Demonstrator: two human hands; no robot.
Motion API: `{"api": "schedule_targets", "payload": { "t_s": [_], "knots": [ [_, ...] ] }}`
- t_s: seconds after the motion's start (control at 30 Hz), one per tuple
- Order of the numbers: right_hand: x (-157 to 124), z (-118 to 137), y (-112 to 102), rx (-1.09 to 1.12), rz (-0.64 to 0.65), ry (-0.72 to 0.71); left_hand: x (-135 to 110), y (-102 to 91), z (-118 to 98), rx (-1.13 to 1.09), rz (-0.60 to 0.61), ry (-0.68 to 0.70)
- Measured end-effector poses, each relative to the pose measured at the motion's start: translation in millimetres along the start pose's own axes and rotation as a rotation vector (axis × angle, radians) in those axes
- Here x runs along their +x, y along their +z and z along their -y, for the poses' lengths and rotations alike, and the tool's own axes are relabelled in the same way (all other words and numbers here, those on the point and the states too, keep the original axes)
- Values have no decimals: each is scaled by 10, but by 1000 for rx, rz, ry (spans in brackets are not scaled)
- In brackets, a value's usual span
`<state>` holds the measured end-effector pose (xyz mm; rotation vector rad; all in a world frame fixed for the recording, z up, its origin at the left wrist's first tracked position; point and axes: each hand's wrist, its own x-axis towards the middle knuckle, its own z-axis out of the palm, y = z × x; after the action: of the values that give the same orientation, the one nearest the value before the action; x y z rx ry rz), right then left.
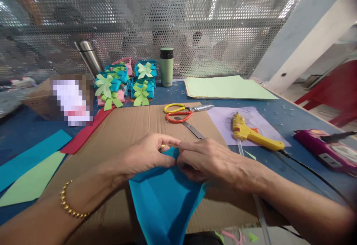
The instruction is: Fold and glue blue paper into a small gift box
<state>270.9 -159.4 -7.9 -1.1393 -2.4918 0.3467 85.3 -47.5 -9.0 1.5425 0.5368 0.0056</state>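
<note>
Both hands meet at the far edge of a blue paper sheet (164, 200) that lies folded on a brown cardboard mat (128, 122). My left hand (146, 154), with a ring and a gold bead bracelet, pinches the paper's top edge. My right hand (206, 159) presses and pinches the same edge from the right, fingers curled. The sheet shows crease lines and hangs over the near table edge.
Two pairs of scissors (181, 113) lie just beyond the hands. A yellow glue gun (252, 133) rests on the right, its cord trailing. Finished blue and pink paper boxes with green bows (125, 83), a green flask (166, 67), pale green sheets (225, 87) and paper offcuts (30, 170) surround the mat.
</note>
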Motion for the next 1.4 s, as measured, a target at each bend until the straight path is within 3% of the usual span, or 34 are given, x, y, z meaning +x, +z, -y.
{"api": "schedule_targets", "payload": {
  "t_s": [0.17,0.47,0.8,1.07,1.17,1.3,1.4],
  "knots": [
    [6,33,-6,-62,3,-13,0,-8,13,5,1,2],
    [29,65,-22,114,-102,-26,2,-22,13,-17,23,2],
    [7,23,45,250,-162,98,-5,-43,5,-39,37,-9],
    [-22,13,-153,367,-274,244,-1,-38,-22,73,-88,-53],
    [-49,-44,-210,355,-325,234,12,-21,10,94,-135,-47],
    [-36,-55,-166,341,-293,307,29,-15,54,96,-138,-38],
    [-7,-43,-108,237,-232,212,39,-26,61,122,-117,7]
  ]
}}
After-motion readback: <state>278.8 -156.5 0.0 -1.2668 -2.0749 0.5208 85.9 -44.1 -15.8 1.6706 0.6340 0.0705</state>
